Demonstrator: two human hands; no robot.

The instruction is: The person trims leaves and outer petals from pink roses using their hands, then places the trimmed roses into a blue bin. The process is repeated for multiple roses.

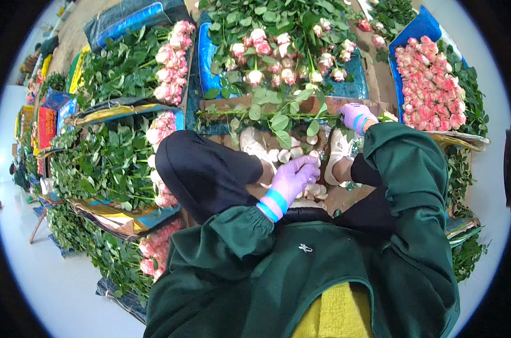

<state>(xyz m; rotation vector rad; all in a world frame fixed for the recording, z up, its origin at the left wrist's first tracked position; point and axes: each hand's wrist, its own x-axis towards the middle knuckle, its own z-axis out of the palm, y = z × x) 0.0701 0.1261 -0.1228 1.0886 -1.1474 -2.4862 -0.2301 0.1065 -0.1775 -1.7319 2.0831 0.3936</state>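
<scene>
My right hand (357,116), in a lilac glove with a blue cuff band, is closed around the stem of a rose (281,114) near its flower end. The long leafy stem lies sideways across a cardboard edge, its cut end to the left. A pale bloom (390,116) partly shows just right of that hand. My left hand (295,175), gloved alike, is held above fallen petals (314,192) between my shoes, its fingers bent together; whether a petal is between them cannot be told. Cut pink-and-white roses (259,46) lie ahead of me on blue sheeting.
Bundles of pink roses (171,63) are stacked on the left between folded sheets (124,112). A dense block of pink roses (431,84) stands at the right in a blue wrap (420,25). My white shoes (340,154) rest on cardboard. Further bundles stand at the far left.
</scene>
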